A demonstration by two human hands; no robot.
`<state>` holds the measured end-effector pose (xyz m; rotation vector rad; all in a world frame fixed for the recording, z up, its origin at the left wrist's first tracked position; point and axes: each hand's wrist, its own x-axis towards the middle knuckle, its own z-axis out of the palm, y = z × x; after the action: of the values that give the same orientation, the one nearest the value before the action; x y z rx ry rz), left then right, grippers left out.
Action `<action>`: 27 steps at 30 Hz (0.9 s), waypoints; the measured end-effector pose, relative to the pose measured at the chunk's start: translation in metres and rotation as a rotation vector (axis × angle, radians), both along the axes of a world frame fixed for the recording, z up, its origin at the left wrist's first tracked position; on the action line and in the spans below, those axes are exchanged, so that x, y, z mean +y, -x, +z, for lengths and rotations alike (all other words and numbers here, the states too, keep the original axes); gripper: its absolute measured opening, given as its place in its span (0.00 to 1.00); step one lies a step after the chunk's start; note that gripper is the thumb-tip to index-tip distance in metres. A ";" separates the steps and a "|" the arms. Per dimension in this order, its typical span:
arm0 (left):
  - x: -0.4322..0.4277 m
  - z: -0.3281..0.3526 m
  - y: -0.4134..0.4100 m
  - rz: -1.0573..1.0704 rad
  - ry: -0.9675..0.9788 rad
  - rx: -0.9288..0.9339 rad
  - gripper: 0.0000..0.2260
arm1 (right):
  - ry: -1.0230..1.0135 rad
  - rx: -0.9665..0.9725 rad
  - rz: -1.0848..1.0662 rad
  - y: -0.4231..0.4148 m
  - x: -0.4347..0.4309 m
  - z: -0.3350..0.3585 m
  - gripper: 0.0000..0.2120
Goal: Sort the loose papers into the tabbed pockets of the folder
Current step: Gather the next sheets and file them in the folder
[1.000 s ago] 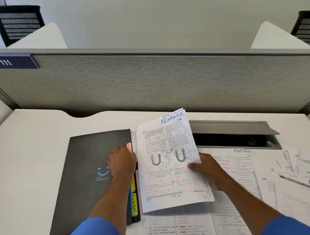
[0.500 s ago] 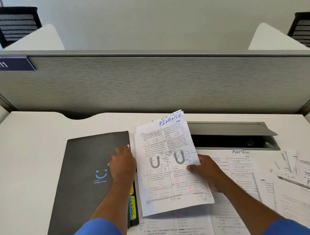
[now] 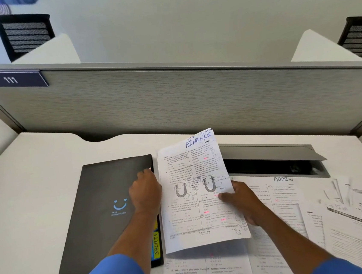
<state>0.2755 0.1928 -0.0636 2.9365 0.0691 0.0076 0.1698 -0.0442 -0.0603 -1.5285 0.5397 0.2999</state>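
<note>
Your right hand pinches the FINANCE sheet at its right edge. The thumb lies across the printed front and the other fingers are hidden behind the paper. The sheet is raised off the desk and tilted up toward you, and its left edge is just beside the right edge of the folder.

The black folder lies closed and flat on the desk to your left, with a blue smiley on its cover. Your left hand rests at the folder's right edge, knuckles up and fingers bent, with the fingertips on the rim of the cover. Whether they have hold of the cover or only touch it does not show. Below your wrist a yellow SPORTS tab sticks out from that same edge.

The loose papers lie spread over the desk to your right and under the raised sheet. Among them is an ADMIN sheet, and another headed FINANCE lies further right. Behind them a cable hatch stands open in front of the grey partition.
</note>
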 end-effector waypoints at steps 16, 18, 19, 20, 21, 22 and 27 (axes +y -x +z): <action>0.027 0.041 -0.004 -0.056 -0.020 -0.091 0.07 | 0.099 -0.044 0.047 -0.001 0.042 0.011 0.11; 0.028 0.043 -0.004 -0.059 -0.021 -0.076 0.06 | 0.106 -0.050 0.051 -0.003 0.047 0.012 0.11; 0.028 0.044 -0.004 -0.060 -0.021 -0.068 0.06 | 0.104 -0.052 0.051 -0.003 0.050 0.013 0.11; 0.028 0.044 -0.004 -0.058 -0.020 -0.058 0.06 | 0.104 -0.055 0.049 -0.004 0.052 0.014 0.12; 0.028 0.045 -0.004 -0.053 -0.019 -0.047 0.07 | 0.108 -0.061 0.046 -0.004 0.054 0.015 0.12; 0.029 0.045 -0.003 -0.051 -0.017 -0.038 0.08 | 0.116 -0.068 0.040 -0.005 0.055 0.015 0.12; 0.036 0.039 0.001 -0.066 -0.029 -0.027 0.11 | 0.134 -0.094 0.005 -0.003 0.055 0.017 0.11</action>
<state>0.2745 0.2287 -0.0242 2.9647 -0.0317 0.0391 0.1728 0.0108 -0.0436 -1.6648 0.4894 0.1977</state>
